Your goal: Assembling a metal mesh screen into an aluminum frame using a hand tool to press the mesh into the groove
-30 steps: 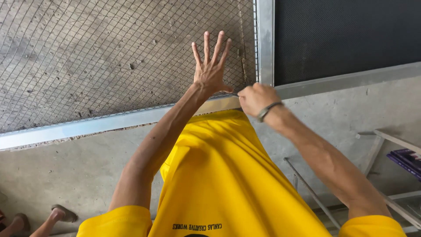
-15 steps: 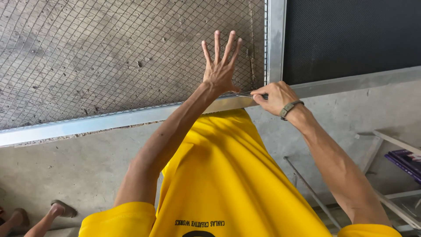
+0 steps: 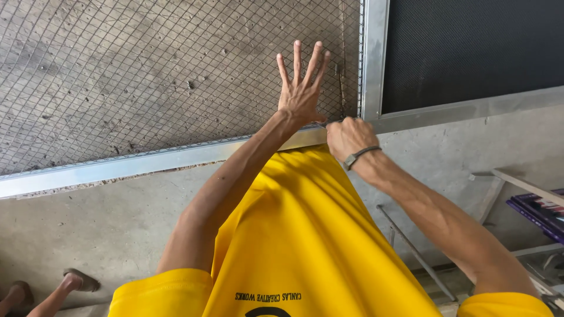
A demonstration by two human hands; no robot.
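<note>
Left hand (image 3: pixel 301 97) spread flat against the wire mesh (image 3: pixel 147 76), fingers fanned apart and pointing toward the top of the frame, palm pressed near the lower right corner of the meshed panel, just above centre of the frame. No clamp here: grip open, holding nothing, only pressing. Right hand (image 3: pixel 348 136) just right of and below it, curled into a closed fist at the lower edge of the mesh, where the horizontal metal frame rail (image 3: pixel 135 164) meets the upright metal post (image 3: pixel 373 58). Something thin and grey poking out of the fist toward the left hand, too small to tell whether a tool tip or a strand of wire; grip clearly closed, but on what cannot be told. Dark band (image 3: pixel 359 155) around the right wrist. Mesh filling the upper left and upper centre of the frame, lying over rough concrete; its bottom border running along the rail, slanting from the left edge up toward centre, directly under both hands. Dark screen panel (image 3: pixel 476 47) in the upper right, beyond the post. Yellow shirt (image 3: pixel 305 246) across the lower centre. Sandalled foot (image 3: pixel 79 280) of another person in the lower left corner. Metal rack with purple items (image 3: pixel 537 208) at the right edge.
</note>
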